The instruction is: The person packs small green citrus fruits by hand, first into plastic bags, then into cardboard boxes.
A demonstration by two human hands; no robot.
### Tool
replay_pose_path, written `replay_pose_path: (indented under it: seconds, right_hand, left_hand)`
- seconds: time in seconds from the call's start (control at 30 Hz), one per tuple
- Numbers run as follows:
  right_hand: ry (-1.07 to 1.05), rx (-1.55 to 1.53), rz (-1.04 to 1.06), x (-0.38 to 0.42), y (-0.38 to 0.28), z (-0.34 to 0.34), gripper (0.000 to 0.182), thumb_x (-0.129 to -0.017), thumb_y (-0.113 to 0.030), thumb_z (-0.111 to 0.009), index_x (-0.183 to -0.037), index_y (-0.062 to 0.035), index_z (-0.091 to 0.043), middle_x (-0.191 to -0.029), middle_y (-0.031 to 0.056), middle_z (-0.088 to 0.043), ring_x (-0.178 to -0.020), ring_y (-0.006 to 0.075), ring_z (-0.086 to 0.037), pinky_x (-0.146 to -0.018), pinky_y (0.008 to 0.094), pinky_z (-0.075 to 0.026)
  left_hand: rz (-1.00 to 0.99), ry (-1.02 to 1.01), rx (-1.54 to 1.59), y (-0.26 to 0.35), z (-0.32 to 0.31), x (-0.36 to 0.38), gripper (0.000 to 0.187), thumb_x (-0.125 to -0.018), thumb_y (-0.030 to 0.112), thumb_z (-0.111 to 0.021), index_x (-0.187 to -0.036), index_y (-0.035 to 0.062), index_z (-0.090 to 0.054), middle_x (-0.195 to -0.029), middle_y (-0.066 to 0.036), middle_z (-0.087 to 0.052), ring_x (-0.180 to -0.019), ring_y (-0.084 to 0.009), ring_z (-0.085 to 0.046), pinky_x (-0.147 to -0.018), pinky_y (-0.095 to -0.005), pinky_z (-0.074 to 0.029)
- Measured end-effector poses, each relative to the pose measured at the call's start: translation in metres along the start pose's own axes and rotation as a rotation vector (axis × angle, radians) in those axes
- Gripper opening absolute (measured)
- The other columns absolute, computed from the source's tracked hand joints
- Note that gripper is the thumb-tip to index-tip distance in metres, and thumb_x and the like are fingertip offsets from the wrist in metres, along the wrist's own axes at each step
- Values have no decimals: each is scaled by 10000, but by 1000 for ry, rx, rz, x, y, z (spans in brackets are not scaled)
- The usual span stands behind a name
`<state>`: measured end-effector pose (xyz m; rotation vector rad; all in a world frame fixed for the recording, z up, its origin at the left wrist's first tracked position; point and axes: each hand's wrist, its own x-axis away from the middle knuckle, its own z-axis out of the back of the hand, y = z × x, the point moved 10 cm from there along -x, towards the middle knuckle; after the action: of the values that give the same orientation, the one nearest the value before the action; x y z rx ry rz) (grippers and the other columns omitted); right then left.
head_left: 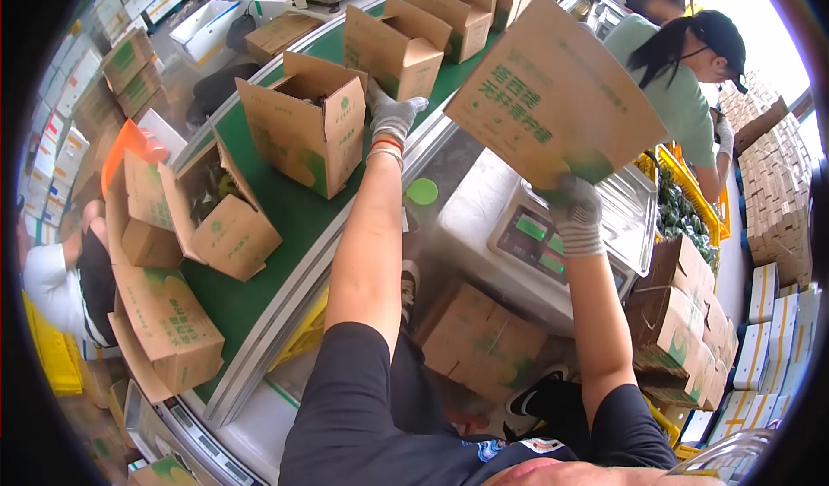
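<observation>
Working position at a green belt (298, 227), cartons lining it. The right hand (574, 208), gloved, is gripping a raised carton (553, 88) near its lower edge, holding it tilted, printed face toward the wearer, above the scale (535, 242) on the counter (471, 196). The fingers are blurring, and whether the carton is carrying anything, I cannot tell. The left hand (395, 114), also gloved, is resting against the right side of the belt carton (298, 132), thumb pointing out, fingers partly hidden; whether it is gripping or only steadying, I cannot tell. Step in hand, by my reading: carton handling, one being kept aloft while another is being steadied or spaced. The next move is probably calling for a secure right grip, a controlled tilt and a lower edge passing clear of the scale pan (637, 214). Edges: the metal rail (294, 292) is bordering the belt on the near side; the next carton (397, 54) is sitting close behind the left hand, leaving little room there. Bare belt is showing between the open carton (237, 240) and the rail. A co-worker (669, 110) is standing beyond the raised carton, limiting outward swing on the right.
</observation>
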<state>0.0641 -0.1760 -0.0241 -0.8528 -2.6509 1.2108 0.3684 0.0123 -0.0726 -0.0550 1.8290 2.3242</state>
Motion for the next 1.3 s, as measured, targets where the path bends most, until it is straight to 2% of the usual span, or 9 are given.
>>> replay_pose_path:
  seconds: [0.2, 0.5, 0.7, 0.83, 0.87, 1.0, 1.1, 1.2, 1.3]
  right_hand:
    - [3, 210, 10, -24, -3, -21, 526, -620, 45, -629, -1132, 9, -511, -1062, 130, -584, -1002, 267, -586, -867, 400, -505]
    - [83, 311, 111, -149, 87, -55, 914, -499, 57, -730, -1293, -40, -288, -1102, 139, -508, -984, 265, -555, -805, 370, -526]
    - [260, 1431, -60, -238, 134, -34, 909, -626, -382, -767, -1292, 24, -302, -1302, 233, -403, -1189, 367, -459, -974, 389, -410]
    - [220, 1624, -153, -246, 118, -43, 718, -724, -373, -688, -1259, 17, -412, -1204, 259, -529, -1106, 384, -532, -942, 404, -436]
    - [205, 1605, -19, -234, 99, -49, 564, -737, -346, -659, -1157, 6, -524, -1121, 250, -588, -1051, 373, -570, -916, 405, -451]
    - [-131, 1118, 465, -47, 23, -84, 282, -788, -129, -567, -1062, -61, -579, -920, 194, -611, -866, 327, -608, -755, 378, -479]
    - [-201, 1258, 298, 127, 14, -63, 246, -733, -47, -613, -979, -49, -611, -901, 152, -621, -852, 305, -613, -753, 357, -490]
    - [254, 1538, -126, 271, 62, 76, 299, -733, -178, -665, -1009, -74, -613, -1074, 139, -586, -990, 264, -582, -780, 369, -499]
    - [592, 1798, -820, 395, 105, 180, 725, -717, -334, -697, -1321, -114, -362, -1355, 238, -327, -1218, 433, -367, -997, 469, -365]
  left_hand:
    - [11, -330, -140, -9, -98, -38, 1020, -572, 320, -754, -1397, 54, -216, -1380, -229, -293, -1277, -351, -337, -1052, -355, -317]
    - [113, -35, -290, -15, -44, 22, 542, -797, 201, -511, -1279, -31, -422, -1219, -192, -525, -1107, -291, -520, -971, -320, -383]
    - [101, 42, 437, 12, -71, 44, 579, -787, 97, -446, -1339, -52, -361, -1186, -254, -539, -1017, -302, -572, -939, -321, -407]
    - [227, 60, 891, 40, -79, 55, 468, -853, 51, -432, -1305, -58, -378, -1070, -162, -528, -885, -248, -541, -865, -324, -441]
    - [484, -90, 1668, 40, -113, 60, 390, -878, 86, -437, -1240, -57, -414, -1055, -149, -523, -833, -205, -522, -821, -301, -445]
    - [235, 43, 966, 17, -109, 67, 298, -870, 205, -433, -905, -61, -565, -783, -85, -523, -791, -184, -510, -777, -326, -436]
    - [85, -25, 530, 41, -81, 130, 262, -856, 179, -444, -747, -41, -535, -709, -46, -505, -674, -156, -456, -646, -324, -409]
    - [112, 97, 521, -7, -35, 225, 257, -890, 150, -437, -742, -42, -523, -771, -63, -540, -683, -167, -480, -623, -324, -433]
    - [269, -12, -188, -64, 20, 350, 449, -861, 244, -456, -1211, -31, -510, -1176, -258, -556, -1065, -351, -549, -911, -437, -411]
